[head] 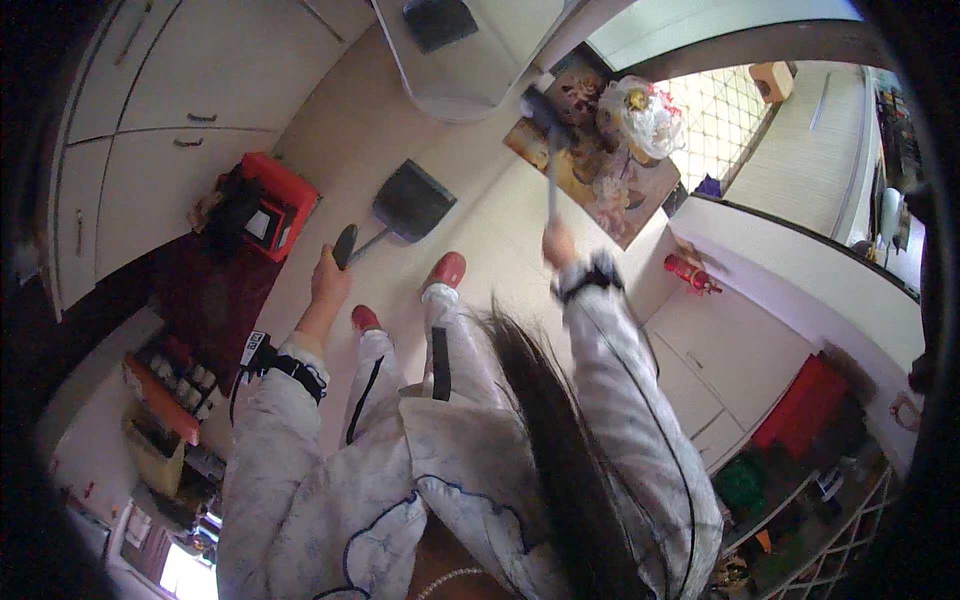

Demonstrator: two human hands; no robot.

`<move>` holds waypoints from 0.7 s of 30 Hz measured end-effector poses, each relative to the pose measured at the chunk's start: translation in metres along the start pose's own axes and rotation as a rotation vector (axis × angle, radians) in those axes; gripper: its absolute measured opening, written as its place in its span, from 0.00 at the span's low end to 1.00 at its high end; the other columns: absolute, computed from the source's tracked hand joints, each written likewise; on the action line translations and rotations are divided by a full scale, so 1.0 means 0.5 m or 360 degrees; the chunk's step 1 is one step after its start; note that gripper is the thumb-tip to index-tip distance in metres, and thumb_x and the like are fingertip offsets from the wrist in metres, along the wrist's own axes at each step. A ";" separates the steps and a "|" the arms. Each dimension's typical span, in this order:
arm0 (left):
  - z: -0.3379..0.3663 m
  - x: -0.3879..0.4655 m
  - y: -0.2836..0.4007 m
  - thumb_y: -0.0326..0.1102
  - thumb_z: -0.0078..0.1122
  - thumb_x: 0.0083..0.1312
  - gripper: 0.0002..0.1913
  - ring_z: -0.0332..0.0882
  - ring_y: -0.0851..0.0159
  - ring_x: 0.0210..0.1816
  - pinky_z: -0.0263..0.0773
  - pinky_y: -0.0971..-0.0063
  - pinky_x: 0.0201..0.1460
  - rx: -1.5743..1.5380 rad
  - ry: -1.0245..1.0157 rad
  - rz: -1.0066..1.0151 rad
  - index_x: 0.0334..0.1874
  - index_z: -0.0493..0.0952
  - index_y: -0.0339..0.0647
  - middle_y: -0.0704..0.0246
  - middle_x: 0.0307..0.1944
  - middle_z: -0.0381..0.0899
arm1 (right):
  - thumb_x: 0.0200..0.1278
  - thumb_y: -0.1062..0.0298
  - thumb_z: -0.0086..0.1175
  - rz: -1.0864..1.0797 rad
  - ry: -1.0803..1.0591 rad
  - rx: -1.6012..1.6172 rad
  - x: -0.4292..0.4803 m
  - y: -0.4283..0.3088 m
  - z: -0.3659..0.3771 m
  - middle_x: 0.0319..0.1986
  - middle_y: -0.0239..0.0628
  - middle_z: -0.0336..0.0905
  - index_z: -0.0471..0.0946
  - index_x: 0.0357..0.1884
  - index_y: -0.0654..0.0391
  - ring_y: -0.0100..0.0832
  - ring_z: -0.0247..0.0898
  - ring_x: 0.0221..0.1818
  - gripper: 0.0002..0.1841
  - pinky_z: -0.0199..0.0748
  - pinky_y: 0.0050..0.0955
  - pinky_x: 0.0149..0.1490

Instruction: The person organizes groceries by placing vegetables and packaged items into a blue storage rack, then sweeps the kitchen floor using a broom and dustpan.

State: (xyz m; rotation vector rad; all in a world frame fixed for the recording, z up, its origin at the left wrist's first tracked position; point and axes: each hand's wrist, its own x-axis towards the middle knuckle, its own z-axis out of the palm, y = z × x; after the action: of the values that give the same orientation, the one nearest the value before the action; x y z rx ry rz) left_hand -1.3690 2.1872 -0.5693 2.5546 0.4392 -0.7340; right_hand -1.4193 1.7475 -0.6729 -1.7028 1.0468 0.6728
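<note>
My left hand (330, 283) is closed round the black grip of a long-handled dustpan (415, 200), whose dark pan rests on the pale floor ahead of my feet. The pan's mouth points away from me. With my right hand (559, 244) I hold the grey handle of a dark-headed broom (553, 169). Its blurred head (541, 109) is over the near left part of a patterned floor mat (611, 191); whether it touches the mat I cannot tell.
A white plastic bag (645, 120) stands on the mat by a doorway. A red box (300, 199) sits at the left beside white cabinets (172, 172). A shiny curved-edged object (457, 105) is at the top. At the right wall is a red bottle-like object (686, 271).
</note>
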 end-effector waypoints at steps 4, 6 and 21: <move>-0.007 0.015 0.014 0.33 0.53 0.55 0.24 0.73 0.43 0.47 0.68 0.55 0.48 0.0165 0.0006 0.0082 0.55 0.63 0.38 0.47 0.43 0.75 | 0.63 0.65 0.42 0.0368 -0.0137 0.0422 -0.257 0.030 -0.062 0.13 0.24 0.57 0.61 0.62 0.47 0.20 0.53 0.10 0.23 0.50 0.22 0.13; -0.009 0.023 0.019 0.33 0.53 0.55 0.23 0.73 0.43 0.46 0.68 0.54 0.47 0.0186 0.0044 0.0087 0.54 0.63 0.38 0.46 0.43 0.75 | 0.64 0.63 0.43 0.0306 -0.0142 0.0462 -0.263 0.009 -0.076 0.14 0.25 0.58 0.64 0.58 0.48 0.19 0.52 0.11 0.19 0.50 0.21 0.13; -0.036 0.068 0.012 0.31 0.53 0.54 0.20 0.74 0.45 0.47 0.67 0.54 0.49 -0.0127 -0.0137 -0.0145 0.50 0.65 0.39 0.48 0.43 0.75 | 0.64 0.65 0.44 0.0192 -0.0212 0.0316 -0.392 0.122 0.014 0.16 0.27 0.64 0.62 0.62 0.46 0.20 0.58 0.14 0.22 0.57 0.21 0.17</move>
State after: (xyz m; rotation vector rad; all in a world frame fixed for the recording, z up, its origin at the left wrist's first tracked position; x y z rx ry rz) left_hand -1.3312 2.1970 -0.5727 2.4318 0.5480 -0.8389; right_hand -1.5656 1.8107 -0.5432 -1.4140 1.0904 0.7238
